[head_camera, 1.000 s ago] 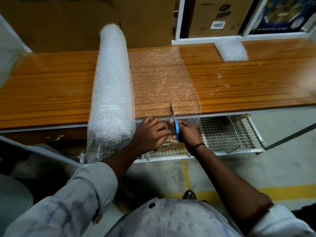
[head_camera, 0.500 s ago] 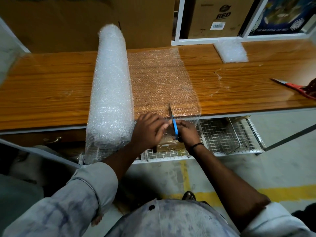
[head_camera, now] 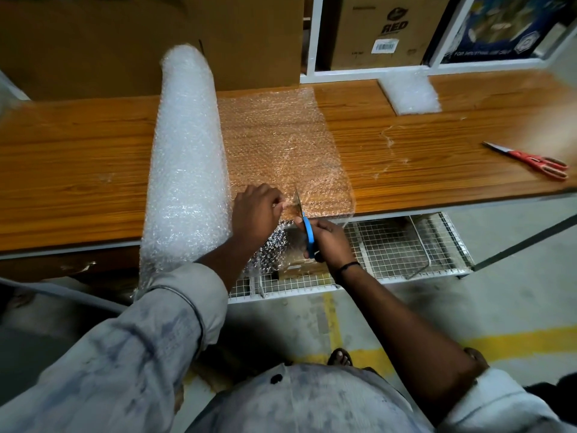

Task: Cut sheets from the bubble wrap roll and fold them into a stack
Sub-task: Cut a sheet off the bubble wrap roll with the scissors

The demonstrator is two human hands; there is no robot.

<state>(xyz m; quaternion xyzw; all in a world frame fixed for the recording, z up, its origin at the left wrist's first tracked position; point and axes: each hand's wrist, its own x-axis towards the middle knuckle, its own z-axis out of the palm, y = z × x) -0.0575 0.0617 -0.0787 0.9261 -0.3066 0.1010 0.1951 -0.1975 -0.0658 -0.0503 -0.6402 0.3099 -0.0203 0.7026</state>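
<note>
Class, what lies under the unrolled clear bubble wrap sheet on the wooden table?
Under the unrolled clear bubble wrap sheet, only the wooden table shows through; its overhanging end hides part of the wire shelf.

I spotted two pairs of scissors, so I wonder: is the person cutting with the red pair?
No: the right hand works the blue-handled scissors, while the red scissors lie untouched on the table.

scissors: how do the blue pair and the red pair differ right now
The blue scissors are gripped in the right hand, while the red scissors lie untouched on the table. The blue pair's blades point away from the person into the unrolled bubble wrap sheet; the red pair lies at the table's right end, clear of it. Both have coloured handles and metal blades.
</note>
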